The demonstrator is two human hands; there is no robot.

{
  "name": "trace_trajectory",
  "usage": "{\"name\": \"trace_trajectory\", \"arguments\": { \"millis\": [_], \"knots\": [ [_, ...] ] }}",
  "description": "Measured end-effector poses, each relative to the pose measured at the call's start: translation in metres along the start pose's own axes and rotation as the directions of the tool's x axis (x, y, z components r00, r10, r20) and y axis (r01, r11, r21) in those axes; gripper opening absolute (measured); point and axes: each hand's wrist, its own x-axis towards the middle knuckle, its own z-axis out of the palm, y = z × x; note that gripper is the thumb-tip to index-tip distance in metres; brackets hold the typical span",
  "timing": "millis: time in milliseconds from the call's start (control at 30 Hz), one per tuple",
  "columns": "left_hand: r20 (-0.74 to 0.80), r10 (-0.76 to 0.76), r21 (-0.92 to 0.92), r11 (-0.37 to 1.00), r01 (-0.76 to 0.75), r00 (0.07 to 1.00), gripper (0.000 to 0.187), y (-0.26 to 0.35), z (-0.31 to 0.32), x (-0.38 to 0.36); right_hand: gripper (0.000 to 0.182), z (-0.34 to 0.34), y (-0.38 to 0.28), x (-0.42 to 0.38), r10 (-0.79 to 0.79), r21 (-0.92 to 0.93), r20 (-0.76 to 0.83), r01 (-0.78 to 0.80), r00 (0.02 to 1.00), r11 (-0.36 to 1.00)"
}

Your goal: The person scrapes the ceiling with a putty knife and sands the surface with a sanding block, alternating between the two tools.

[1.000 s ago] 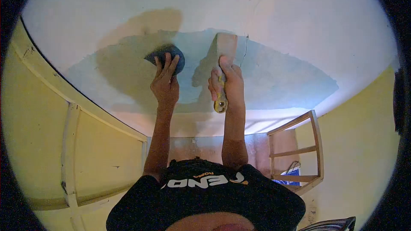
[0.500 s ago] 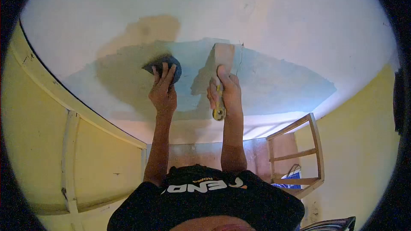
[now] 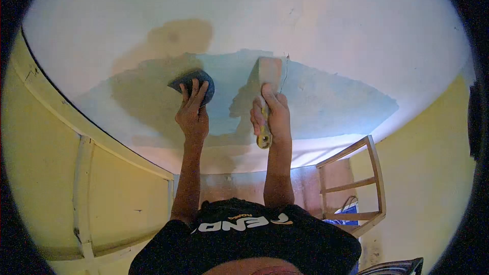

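My left hand [image 3: 191, 117] is closed on a dark rounded piece [image 3: 196, 82] with a pointed left corner, its fingers spread across the near face. My right hand [image 3: 275, 114] grips a putty knife [image 3: 270, 70] by its yellowish handle, thumb up near the blade. The wide blade points away from me and overlaps a pale blue-green patch [image 3: 336, 94] on the whitish painted surface [image 3: 351, 15]. Just right of the blade runs a thin crack [image 3: 286, 74]. Shadows of my hands and tools fall across the patch.
Yellow walls stand on the left [image 3: 132, 183] and right [image 3: 423, 183]; the left one has pale battens [image 3: 84, 183]. A wooden frame with crossbars [image 3: 378, 173] juts out at lower right. Beneath it is a blue item [image 3: 349, 215]. My black shirt [image 3: 244, 239] fills the bottom.
The view has shifted slightly. My right hand and the putty knife sit a little lower and farther right; my left hand keeps its hold on the dark piece.
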Motion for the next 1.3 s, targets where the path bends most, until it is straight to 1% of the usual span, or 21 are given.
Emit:
{"name": "trace_trajectory", "arguments": {
  "millis": [67,167,267,367,467,500,567,600,667,767,900,1000,1100,1200,1300],
  "knots": [
    [-0.006,0.001,-0.008,1.000,-0.001,1.000,0.054,-0.002,0.001,0.002,0.048,-0.003,-0.001,0.002,0.018,0.018,-0.068,-0.017,0.997,1.000],
    [-0.017,-0.010,-0.030,0.999,0.010,1.000,0.055,0.000,0.002,0.000,0.047,-0.004,-0.004,0.000,-0.013,0.050,0.037,0.011,0.999,0.999],
    [-0.023,-0.011,-0.042,0.999,0.010,1.000,0.056,-0.002,0.003,-0.003,0.047,-0.015,0.002,-0.002,0.038,0.015,-0.009,-0.038,0.999,0.999],
    [-0.013,-0.001,0.003,1.000,0.001,1.000,0.056,-0.008,0.005,-0.003,0.047,-0.011,-0.013,-0.002,-0.032,0.035,0.081,0.029,0.996,0.999],
    [0.025,-0.021,0.049,0.999,0.019,0.999,0.057,-0.002,0.003,-0.005,0.047,-0.017,0.004,-0.004,0.032,0.003,-0.084,-0.032,0.996,0.999],
    [0.032,-0.030,0.062,0.998,0.028,0.999,0.057,-0.003,0.003,-0.001,0.047,-0.013,-0.002,-0.001,0.016,0.008,-0.044,-0.016,0.999,1.000],
    [-0.006,-0.008,0.033,0.999,0.008,1.000,0.058,-0.006,0.004,-0.001,0.046,-0.006,-0.016,-0.002,-0.004,0.025,0.016,0.004,1.000,1.000],
    [-0.019,0.001,0.019,1.000,0.000,1.000,0.058,-0.006,0.004,-0.003,0.046,-0.009,-0.010,-0.003,-0.011,0.022,0.020,0.011,1.000,1.000],
    [0.001,-0.003,0.039,0.999,0.003,1.000,0.059,-0.001,0.005,-0.003,0.045,-0.019,0.000,0.000,-0.031,0.018,0.039,0.030,0.999,0.999],
    [0.005,-0.015,0.037,0.999,0.015,1.000,0.059,-0.004,0.004,0.001,0.043,-0.016,-0.008,0.000,-0.030,-0.003,-0.007,0.030,1.000,1.000],
    [-0.002,0.000,0.009,1.000,0.000,1.000,0.059,-0.007,0.003,-0.004,0.044,-0.014,-0.004,-0.003,0.018,-0.011,-0.003,-0.018,1.000,1.000],
    [-0.018,0.008,-0.020,1.000,-0.009,1.000,0.060,-0.007,0.005,-0.003,0.044,-0.011,-0.013,-0.001,0.003,-0.048,-0.043,-0.005,0.999,0.999],
    [-0.009,0.011,0.006,1.000,-0.011,1.000,0.061,-0.003,0.004,-0.002,0.044,-0.016,-0.007,-0.001,-0.027,0.012,0.044,0.027,0.999,1.000],
    [0.007,0.000,-0.010,1.000,0.000,1.000,0.060,-0.004,0.003,-0.002,0.044,-0.007,-0.013,-0.009,0.060,-0.022,-0.120,-0.063,0.991,0.998],
    [0.013,0.021,0.021,1.000,-0.021,1.000,0.059,-0.002,0.001,-0.002,0.043,-0.006,-0.018,-0.004,0.082,0.045,-0.083,-0.079,0.993,0.996]
  ]
}}
